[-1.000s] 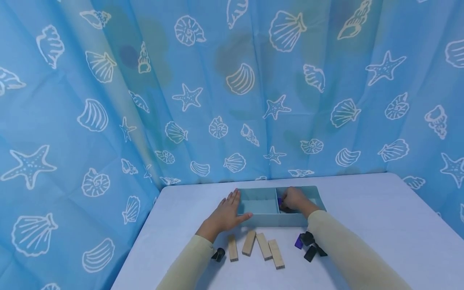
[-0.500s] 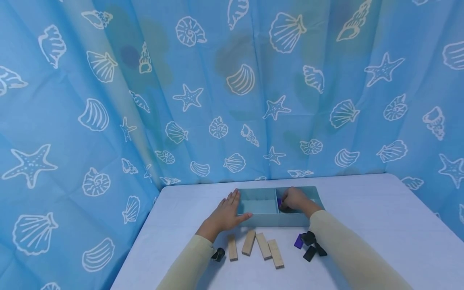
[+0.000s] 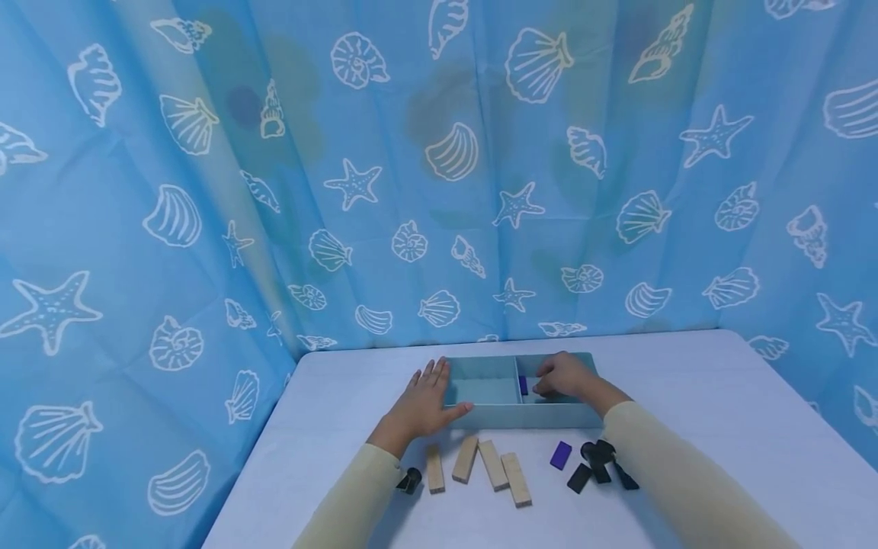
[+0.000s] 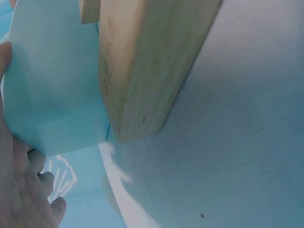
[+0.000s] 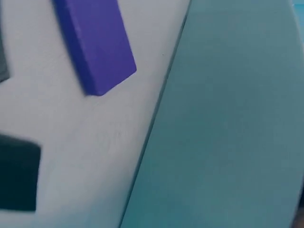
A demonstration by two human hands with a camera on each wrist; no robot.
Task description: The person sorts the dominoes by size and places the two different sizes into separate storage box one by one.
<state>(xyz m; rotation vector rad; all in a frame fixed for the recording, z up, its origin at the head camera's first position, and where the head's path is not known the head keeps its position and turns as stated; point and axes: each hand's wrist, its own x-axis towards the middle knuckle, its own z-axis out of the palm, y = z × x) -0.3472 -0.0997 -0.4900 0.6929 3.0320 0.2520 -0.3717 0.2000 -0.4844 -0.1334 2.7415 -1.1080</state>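
My left hand (image 3: 421,404) lies along the left end of a grey-green two-compartment box (image 3: 521,416), fingers extended and thumb over its front edge. In the left wrist view, its fingers rest beside the box wall (image 4: 54,95). My right hand (image 3: 565,376) reaches into the right compartment, fingers loosely bent, with nothing visible in them; their undersides are hidden. Just left of those fingertips, a purple block (image 3: 523,385) sits against the divider. Another purple block (image 3: 560,455) lies on the table in front of the box, near a black block (image 3: 579,478).
Several wooden blocks (image 3: 491,465) lie in front of the box. More black blocks (image 3: 626,478) are by the right sleeve. Dark wrist devices show at the left wrist (image 3: 410,480) and right wrist (image 3: 598,451). Behind the white table (image 3: 686,396) hangs a blue shell-patterned curtain (image 3: 411,191).
My right hand has shifted slightly right, away from the purple block at the divider, which now shows apart from the fingers. My left hand keeps its place on the box.
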